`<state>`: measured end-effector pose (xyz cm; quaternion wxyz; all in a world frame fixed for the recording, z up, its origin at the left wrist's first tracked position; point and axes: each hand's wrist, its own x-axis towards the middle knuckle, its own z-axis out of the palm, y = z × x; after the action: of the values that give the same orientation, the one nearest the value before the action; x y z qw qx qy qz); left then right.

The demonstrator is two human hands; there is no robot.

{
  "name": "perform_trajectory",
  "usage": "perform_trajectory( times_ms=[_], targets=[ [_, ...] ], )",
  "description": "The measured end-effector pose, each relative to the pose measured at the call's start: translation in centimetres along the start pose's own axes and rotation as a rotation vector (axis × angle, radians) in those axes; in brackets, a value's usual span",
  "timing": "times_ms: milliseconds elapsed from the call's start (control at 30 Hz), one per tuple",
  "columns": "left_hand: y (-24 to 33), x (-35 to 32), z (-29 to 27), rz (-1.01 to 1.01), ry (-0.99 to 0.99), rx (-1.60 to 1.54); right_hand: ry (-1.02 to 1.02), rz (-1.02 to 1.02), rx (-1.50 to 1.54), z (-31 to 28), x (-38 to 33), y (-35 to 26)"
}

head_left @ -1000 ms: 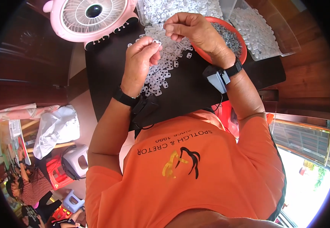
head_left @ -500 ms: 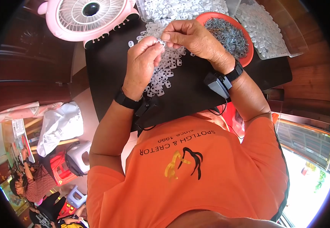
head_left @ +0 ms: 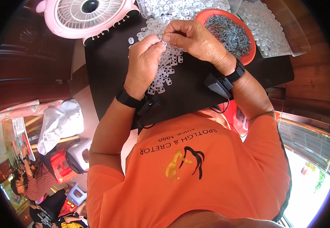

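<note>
My left hand [head_left: 144,60] and my right hand [head_left: 193,38] meet above a black tabletop [head_left: 195,89], fingertips pinched together on one small clear plastic piece [head_left: 164,43]. Under the hands lies a heap of small clear plastic pieces [head_left: 165,70]. Just right of my right hand stands a red bowl [head_left: 248,59] filled with small grey metal parts [head_left: 227,34]. Both wrists wear black bands, each with a small black device and cable.
A pink fan [head_left: 87,17] stands at the table's far left. Clear trays of plastic pieces [head_left: 265,28] sit at the far edge and far right. A white bag [head_left: 60,121], red box and stools lie on the floor at left, where other people sit.
Both hands have stayed pinched together on the small piece; they sit slightly lower and more to the centre of the picture as the view shifted.
</note>
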<state>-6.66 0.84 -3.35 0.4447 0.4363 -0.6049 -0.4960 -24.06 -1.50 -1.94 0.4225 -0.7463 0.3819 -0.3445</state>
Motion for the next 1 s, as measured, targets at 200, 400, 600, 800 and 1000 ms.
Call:
perform_trajectory(
  times_ms=[200, 400, 600, 800, 1000],
  targets=[
    [-0.1, 0.0, 0.0, -0.051, -0.053, -0.051, 0.008, -0.045, -0.021, 0.4, 0.2, 0.9],
    [0.3, 0.0, 0.1, -0.048, -0.018, -0.124, 0.034, 0.025, 0.195, 0.5, 0.3, 1.1],
    [0.2, 0.1, 0.0, -0.058, -0.022, -0.103, 0.018, -0.001, 0.169, 0.5, 0.2, 1.1],
    [0.2, 0.0, -0.2, -0.043, -0.059, -0.054, 0.028, -0.038, -0.105, 0.5, 0.1, 0.9],
    [-0.1, 0.2, -0.3, -0.030, -0.073, -0.028, -0.014, -0.039, -0.152, 0.3, 0.1, 0.7]
  ],
)
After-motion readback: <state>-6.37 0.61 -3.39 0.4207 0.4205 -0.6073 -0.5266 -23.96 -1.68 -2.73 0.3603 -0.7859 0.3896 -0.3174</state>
